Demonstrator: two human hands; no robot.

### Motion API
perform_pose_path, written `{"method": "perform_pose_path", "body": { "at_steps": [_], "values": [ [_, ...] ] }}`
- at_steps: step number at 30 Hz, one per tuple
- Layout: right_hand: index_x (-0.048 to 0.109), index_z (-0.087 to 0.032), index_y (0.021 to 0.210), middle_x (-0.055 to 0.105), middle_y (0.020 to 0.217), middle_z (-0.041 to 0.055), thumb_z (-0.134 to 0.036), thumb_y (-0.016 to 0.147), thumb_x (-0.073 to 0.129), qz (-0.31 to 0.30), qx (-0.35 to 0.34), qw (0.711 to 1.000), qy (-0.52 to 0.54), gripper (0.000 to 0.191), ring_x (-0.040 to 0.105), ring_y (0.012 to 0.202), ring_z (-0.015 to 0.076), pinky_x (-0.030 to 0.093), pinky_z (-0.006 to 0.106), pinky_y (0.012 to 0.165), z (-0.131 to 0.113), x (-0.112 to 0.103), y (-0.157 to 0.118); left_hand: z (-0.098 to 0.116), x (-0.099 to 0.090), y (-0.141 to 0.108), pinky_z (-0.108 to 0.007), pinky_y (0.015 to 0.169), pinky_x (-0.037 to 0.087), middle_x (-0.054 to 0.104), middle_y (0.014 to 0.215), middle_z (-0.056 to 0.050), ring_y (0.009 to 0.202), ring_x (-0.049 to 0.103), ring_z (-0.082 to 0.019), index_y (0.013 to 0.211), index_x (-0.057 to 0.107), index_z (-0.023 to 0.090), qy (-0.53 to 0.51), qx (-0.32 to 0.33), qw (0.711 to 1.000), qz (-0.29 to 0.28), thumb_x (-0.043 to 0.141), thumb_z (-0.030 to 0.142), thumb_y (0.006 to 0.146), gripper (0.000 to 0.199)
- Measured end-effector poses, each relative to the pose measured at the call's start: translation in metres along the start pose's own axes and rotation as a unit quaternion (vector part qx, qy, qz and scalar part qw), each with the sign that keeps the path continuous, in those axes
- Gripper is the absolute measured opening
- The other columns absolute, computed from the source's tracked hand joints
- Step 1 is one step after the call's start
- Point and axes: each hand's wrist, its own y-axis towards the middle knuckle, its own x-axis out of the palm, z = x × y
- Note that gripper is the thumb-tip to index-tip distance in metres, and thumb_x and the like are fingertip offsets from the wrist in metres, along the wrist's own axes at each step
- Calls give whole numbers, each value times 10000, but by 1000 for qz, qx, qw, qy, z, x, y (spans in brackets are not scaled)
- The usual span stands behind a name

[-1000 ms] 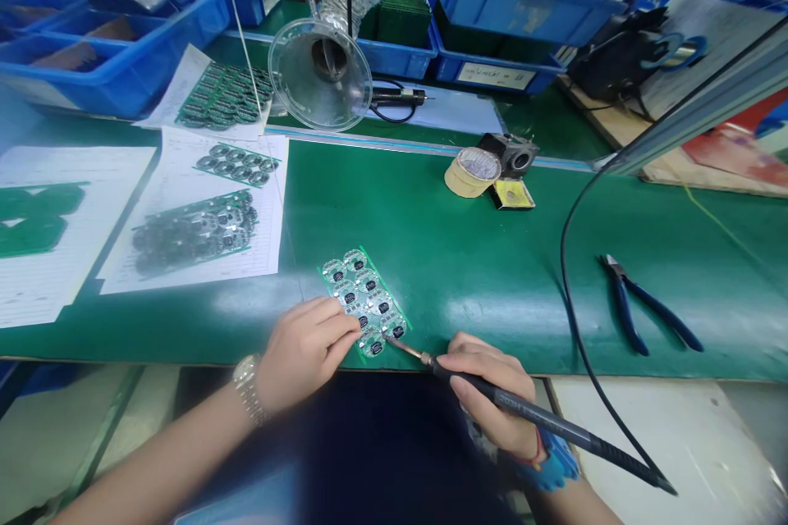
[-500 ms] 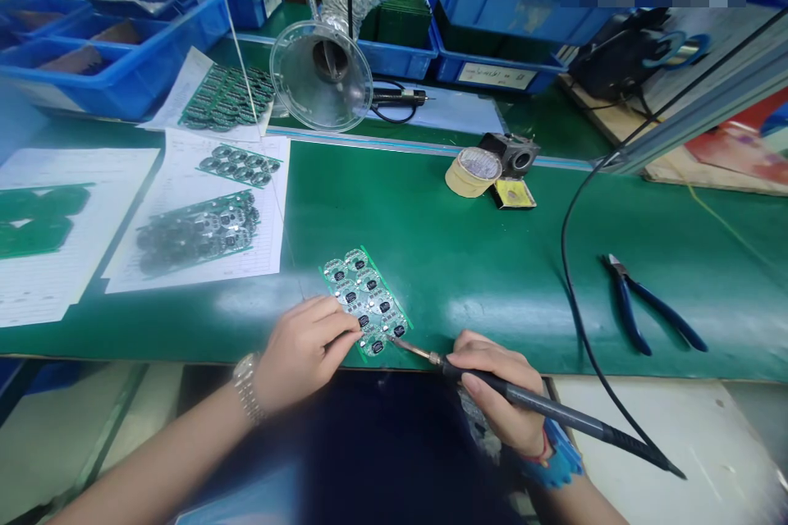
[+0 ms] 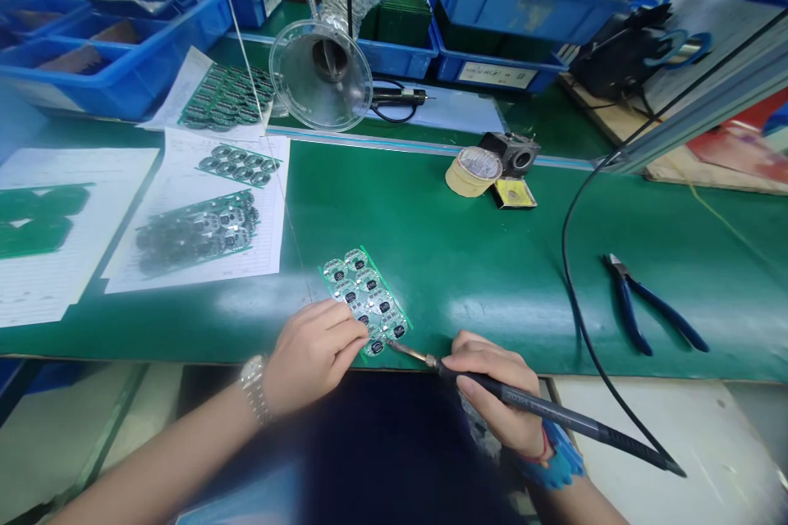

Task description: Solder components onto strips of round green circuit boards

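A green circuit board panel [image 3: 363, 299] with rows of round pads and small black chips lies on the green bench mat [image 3: 449, 262]. My left hand [image 3: 313, 353] presses its fingertips on the panel's lower part, hiding a corner. My right hand [image 3: 492, 398] grips a black soldering iron [image 3: 542, 414], and the iron's metal tip [image 3: 406, 350] stops at the panel's lower right edge. I cannot tell whether the tip touches the panel.
Blue-handled side cutters [image 3: 646, 303] lie at the right, and the iron's black cord [image 3: 570, 262] curves behind them. Further back are a tape roll [image 3: 471, 171], a clear fume hood [image 3: 320, 74], papers holding more boards [image 3: 197, 238] and blue bins [image 3: 111, 57].
My left hand has slid slightly right across the panel. The iron and my right hand have barely moved.
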Motion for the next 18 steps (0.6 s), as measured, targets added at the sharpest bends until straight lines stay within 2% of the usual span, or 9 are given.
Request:
{"method": "perform_pose_path", "body": {
  "at_steps": [12, 15, 18],
  "values": [
    [645, -188, 932, 544, 618, 30, -81, 751, 516, 10, 16, 999, 26, 246, 484, 588, 160, 390, 313, 540, 2, 0, -3, 3, -3, 4, -276, 613, 397, 555, 689, -25, 655, 482, -137, 787, 606, 163, -7, 5, 1000, -8, 449, 193, 865, 178],
    [647, -194, 938, 555, 622, 28, -100, 767, 513, 37, 25, 997, 62, 238, 481, 595, 158, 385, 317, 554, 6, -1, -7, -5, -15, 5, -272, 629, 418, 570, 709, -26, 668, 500, -133, 816, 607, 162, -23, -7, 999, 28, 467, 178, 856, 147],
    [654, -196, 934, 568, 626, 34, -130, 785, 512, 62, 33, 994, 86, 216, 480, 607, 162, 379, 317, 554, 8, 0, -8, -17, -29, 7, -310, 692, 441, 599, 789, -55, 745, 525, -163, 866, 619, 154, 47, -45, 992, 107, 478, 169, 846, 143]
  ]
}}
